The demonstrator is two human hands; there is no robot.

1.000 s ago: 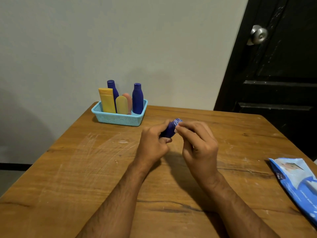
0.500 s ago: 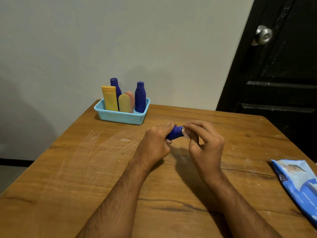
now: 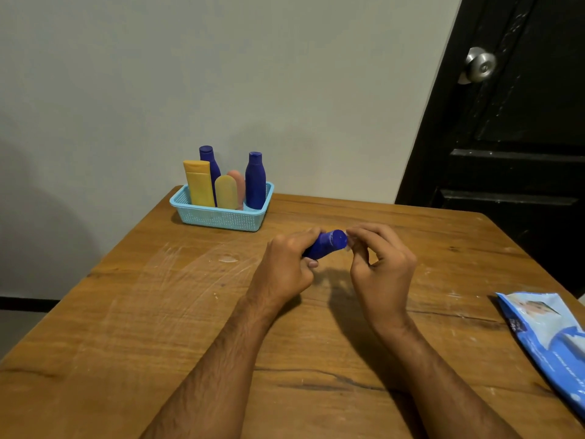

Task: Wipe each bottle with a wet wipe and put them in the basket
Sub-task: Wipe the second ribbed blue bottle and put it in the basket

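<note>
Left hand (image 3: pixel 285 264) grips blue bottle (image 3: pixel 326 243); right hand (image 3: pixel 381 264) fingers curled at cap.

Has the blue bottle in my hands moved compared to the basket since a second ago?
Yes. The bottle has shifted right, away from the basket, its cap now pointing more rightward.

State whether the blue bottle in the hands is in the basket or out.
Out: the left hand grips the blue bottle above the table, apart from the basket.

Wooden table (image 3: pixel 158 327), blue basket (image 3: pixel 221 218), wipes pack (image 3: pixel 550 337)
</note>
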